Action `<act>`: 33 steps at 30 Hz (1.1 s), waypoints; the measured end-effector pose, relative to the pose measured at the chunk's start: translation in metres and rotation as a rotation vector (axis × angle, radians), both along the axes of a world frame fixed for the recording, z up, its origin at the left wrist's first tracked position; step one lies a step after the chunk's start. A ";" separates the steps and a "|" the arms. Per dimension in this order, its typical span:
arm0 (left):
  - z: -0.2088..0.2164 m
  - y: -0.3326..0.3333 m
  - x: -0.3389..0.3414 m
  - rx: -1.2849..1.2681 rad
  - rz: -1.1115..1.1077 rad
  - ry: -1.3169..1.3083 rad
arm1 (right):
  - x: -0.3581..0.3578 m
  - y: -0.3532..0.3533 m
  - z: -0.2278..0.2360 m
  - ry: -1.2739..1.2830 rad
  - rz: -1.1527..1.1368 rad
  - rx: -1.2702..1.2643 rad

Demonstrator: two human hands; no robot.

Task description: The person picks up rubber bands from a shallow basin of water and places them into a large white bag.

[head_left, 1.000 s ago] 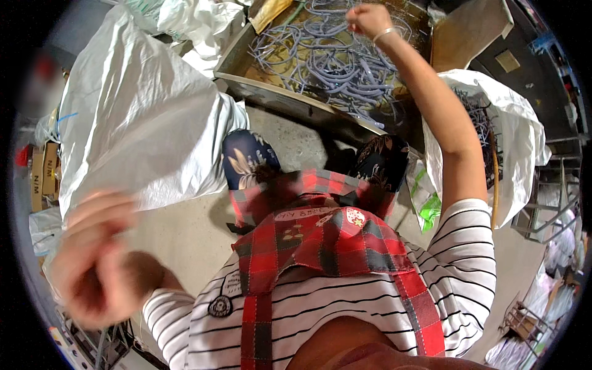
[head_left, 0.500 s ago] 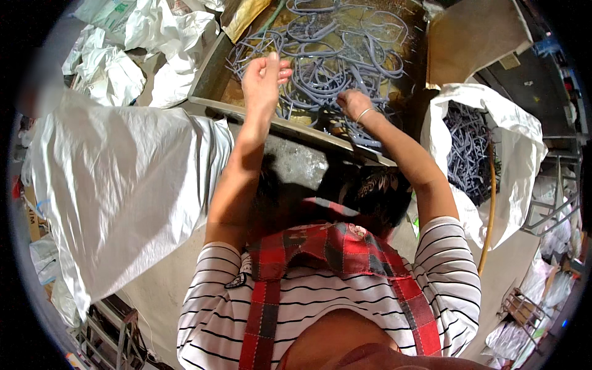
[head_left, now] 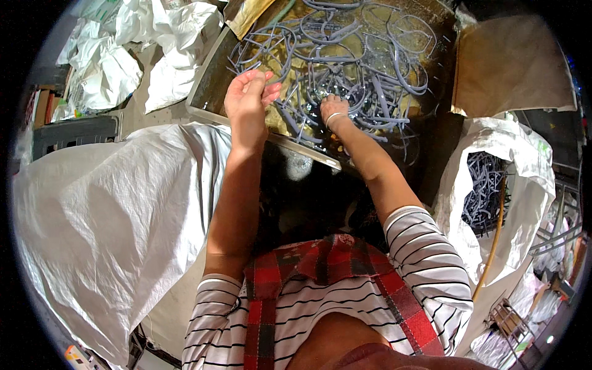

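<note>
A shallow metal tank (head_left: 206,83) of water lies before me, with grey-purple rubber-like tubes (head_left: 379,95) coiled and tangled in it. Above its near left edge is my left hand (head_left: 248,102), palm turned inward, fingers loosely bent and apart, with nothing visible in it. My right hand (head_left: 334,110), a pale bangle at its wrist, reaches down into the water among the tubes near the tank's front. Its fingers look extended, but their tips are partly hidden by water.
A white sack (head_left: 530,154) filled with short dark tube pieces (head_left: 484,191) stands at the right, a yellowish stick (head_left: 490,253) leaning across it. White sheeting (head_left: 117,209) covers something at the left. Crumpled white sacks (head_left: 179,49) lie far left. A brown board (head_left: 512,65) rises beyond the tank's right side.
My right hand has moved left and lower into the water, its fingers straightening. My left hand has shifted slightly left and nearer. The tubes lie more spread, and the view has shifted.
</note>
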State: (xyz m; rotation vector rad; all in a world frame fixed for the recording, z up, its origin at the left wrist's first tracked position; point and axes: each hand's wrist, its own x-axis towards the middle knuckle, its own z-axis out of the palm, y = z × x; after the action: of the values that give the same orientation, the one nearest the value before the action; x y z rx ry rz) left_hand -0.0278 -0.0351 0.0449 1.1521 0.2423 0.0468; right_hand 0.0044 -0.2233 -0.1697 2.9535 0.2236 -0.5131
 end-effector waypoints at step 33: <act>-0.009 -0.047 0.000 0.557 -0.287 -0.060 | 0.002 -0.140 0.299 -0.130 0.151 0.243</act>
State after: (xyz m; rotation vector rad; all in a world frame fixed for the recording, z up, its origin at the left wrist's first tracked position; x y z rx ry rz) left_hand -0.0282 -0.0817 0.0354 1.7270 0.0028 -0.1112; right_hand 0.0061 -0.3632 0.1298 3.1531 0.5237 -0.2911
